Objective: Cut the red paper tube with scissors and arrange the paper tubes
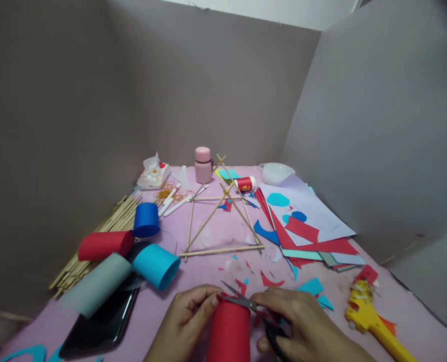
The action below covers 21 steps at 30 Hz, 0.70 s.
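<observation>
Scissors (246, 304) gripped by right hand (302, 327), left hand (186, 322) gripping red tube (229, 332), base cut off

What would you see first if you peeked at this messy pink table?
Right at the front, the left hand holds a red paper tube while the right hand puts the scissors to its top edge. In the middle of the table is a stick frame. To its left lie a blue roll, a red roll, a grey roll and a turquoise roll.
</observation>
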### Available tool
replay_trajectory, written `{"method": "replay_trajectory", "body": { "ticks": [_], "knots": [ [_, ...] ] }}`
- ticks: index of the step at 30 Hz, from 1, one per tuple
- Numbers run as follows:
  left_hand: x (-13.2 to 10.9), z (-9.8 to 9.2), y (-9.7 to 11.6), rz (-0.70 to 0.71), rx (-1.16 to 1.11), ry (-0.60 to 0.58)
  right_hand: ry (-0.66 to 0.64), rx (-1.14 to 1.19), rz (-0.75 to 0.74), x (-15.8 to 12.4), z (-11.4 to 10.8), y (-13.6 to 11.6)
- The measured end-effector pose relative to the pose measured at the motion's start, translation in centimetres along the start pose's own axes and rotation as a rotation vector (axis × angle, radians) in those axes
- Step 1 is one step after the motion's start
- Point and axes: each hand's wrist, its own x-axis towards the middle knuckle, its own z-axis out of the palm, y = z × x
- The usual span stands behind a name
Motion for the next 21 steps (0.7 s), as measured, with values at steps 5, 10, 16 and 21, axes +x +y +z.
{"method": "replay_trajectory", "body": {
  "ticks": [5, 10, 16, 21],
  "knots": [
    [0.0, 0.2, 0.0, -0.020, -0.007, 0.020, -0.010, 0.050, -0.036, 0.3, 0.2, 0.4],
    [0.0, 0.4, 0.0, -0.062, 0.005, 0.062, 0.072, 0.357, 0.050, 0.6, 0.7, 1.0],
    [0.2, 0.3, -0.1, -0.048, 0.020, 0.094, 0.207, 0.607, -0.012, 0.3, 1.8, 0.3],
    [0.2, 0.2, 0.2, 0.036, 0.135, 0.186, 0.248, 0.445, -0.157, -0.2, 2.5, -0.5]
  ]
}}
